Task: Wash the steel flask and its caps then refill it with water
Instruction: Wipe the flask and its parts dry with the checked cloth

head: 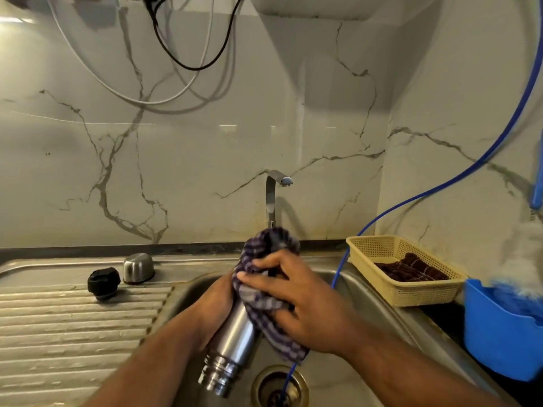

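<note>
Bare forearms reach in from the bottom edge and meet over the basin, where the left hand (214,306) wraps around the body of the steel flask (232,345) and the right hand (308,304) curls its fingers over a purple checked cloth (255,304), clutching it against the flask's upper end. That flask is tilted, its open threaded mouth pointing down toward the camera just beside the drain (266,386), its far end hidden in the cloth. Behind everything stands a veined marble wall (205,142), with black and white cables (188,66) looping across its top. Below it lies the steel sink (379,324), whose ribbed drainboard (73,333) spreads to the left. A blue plastic container (499,342) sits at the right edge, and a yellow mesh basket (411,292) next to it holds a dark folded cloth (411,270). A thin blue tube (458,177) runs down the right wall into the basin. The faucet (271,198) rises behind the hands. On the drainboard's far end, the steel outer cap (138,267) and black inner cap (103,283) rest side by side.
</note>
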